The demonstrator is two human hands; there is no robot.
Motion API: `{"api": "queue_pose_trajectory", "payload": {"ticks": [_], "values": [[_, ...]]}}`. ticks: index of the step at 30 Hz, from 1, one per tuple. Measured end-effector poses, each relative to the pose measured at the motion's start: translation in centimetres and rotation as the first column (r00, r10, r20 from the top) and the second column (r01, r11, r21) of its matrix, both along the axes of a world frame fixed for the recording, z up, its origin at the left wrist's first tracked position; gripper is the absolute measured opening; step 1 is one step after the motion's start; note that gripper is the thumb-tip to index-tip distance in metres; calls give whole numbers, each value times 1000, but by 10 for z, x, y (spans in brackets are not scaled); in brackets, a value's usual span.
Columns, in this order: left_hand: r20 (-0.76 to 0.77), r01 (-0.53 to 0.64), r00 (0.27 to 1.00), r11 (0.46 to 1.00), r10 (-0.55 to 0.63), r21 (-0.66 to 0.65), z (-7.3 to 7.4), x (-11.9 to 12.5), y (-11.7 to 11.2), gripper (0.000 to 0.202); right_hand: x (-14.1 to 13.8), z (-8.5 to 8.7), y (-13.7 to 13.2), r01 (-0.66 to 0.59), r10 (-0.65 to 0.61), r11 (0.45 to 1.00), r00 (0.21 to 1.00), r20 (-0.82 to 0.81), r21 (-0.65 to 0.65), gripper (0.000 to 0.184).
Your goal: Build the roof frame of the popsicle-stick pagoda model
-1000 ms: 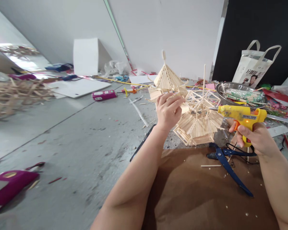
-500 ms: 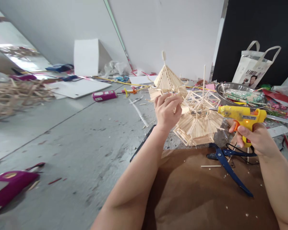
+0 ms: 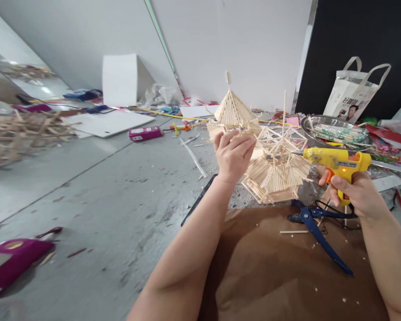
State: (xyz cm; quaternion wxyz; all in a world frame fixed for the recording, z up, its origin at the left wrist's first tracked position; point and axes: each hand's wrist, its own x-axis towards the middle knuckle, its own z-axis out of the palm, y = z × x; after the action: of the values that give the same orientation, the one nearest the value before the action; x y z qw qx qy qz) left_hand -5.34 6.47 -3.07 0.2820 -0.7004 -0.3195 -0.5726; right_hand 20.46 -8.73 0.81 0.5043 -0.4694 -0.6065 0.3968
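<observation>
My right hand point(image 3: 362, 191) is wrapped around the grip of a yellow hot glue gun point(image 3: 330, 157), its nozzle pointing left and a small orange light lit. My left hand point(image 3: 233, 156) has its fingers bent and drawn together beside a tiered wooden-stick model point(image 3: 276, 176); what they hold, if anything, is hidden. An upright stick point(image 3: 284, 111) rises from that model's open frame. Behind my left hand stands a pointed stick roof point(image 3: 232, 109) with a knob on top. Blue-handled cutters point(image 3: 316, 232) lie under the glue gun.
Brown paper point(image 3: 270, 267) covers the near surface, with one loose stick point(image 3: 294, 232) on it. A steel bowl point(image 3: 309, 127) holds packed sticks, near a paper bag point(image 3: 350, 96). Purple tools point(image 3: 145, 133) and a stick pile point(image 3: 23, 138) are at left.
The fingers of my left hand have shifted slightly to the right and turned a little. My right hand and the glue gun have hardly moved.
</observation>
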Motion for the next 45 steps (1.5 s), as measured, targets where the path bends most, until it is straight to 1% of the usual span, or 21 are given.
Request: {"api": "queue_pose_trajectory", "payload": {"ticks": [6, 9, 12, 17, 21, 25, 29, 32, 37, 42, 45], "values": [[25, 17, 1000, 998, -15, -65, 0, -1, 0, 11, 1, -2, 0, -13, 13, 1000, 1000, -10, -15, 27], [18, -11, 1000, 996, 12, -86, 0, 0, 0, 10, 0, -1, 0, -6, 5, 1000, 1000, -6, -13, 28], [15, -26, 999, 997, 28, -70, 0, 0, 0, 10, -1, 0, 0, -1, 1, 1000, 1000, -13, -8, 30], [26, 21, 999, 998, -19, -63, 0, 0, 0, 10, -1, 0, 0, -3, 3, 1000, 1000, -14, -16, 30], [21, 26, 999, 998, -25, -59, 0, -1, 0, 10, 0, -2, 0, -18, 18, 1000, 1000, -21, -18, 29], [5, 1, 1000, 1000, -1, -16, 1, 0, 0, 9, 0, -2, 0, -11, 10, 1000, 1000, -28, -26, 28], [-10, -54, 999, 998, 53, -34, 1, 0, 0, 9, -1, -1, -1, -24, 22, 998, 999, -39, -56, 30], [-11, -68, 998, 997, 67, -31, 1, 0, 0, 9, 0, -1, -1, -25, 23, 998, 999, -39, -64, 30], [-4, -34, 999, 999, 34, 36, 0, 0, 1, 10, 0, -2, 0, -29, 27, 998, 999, -41, -55, 30], [3, -10, 1000, 1000, 10, 1, -1, 0, 3, 9, -1, 0, 0, -13, 11, 998, 999, -31, -57, 31], [10, -7, 1000, 1000, 7, 16, -1, 0, 4, 10, -3, 2, 0, -6, 5, 998, 999, -35, -54, 32]]}}
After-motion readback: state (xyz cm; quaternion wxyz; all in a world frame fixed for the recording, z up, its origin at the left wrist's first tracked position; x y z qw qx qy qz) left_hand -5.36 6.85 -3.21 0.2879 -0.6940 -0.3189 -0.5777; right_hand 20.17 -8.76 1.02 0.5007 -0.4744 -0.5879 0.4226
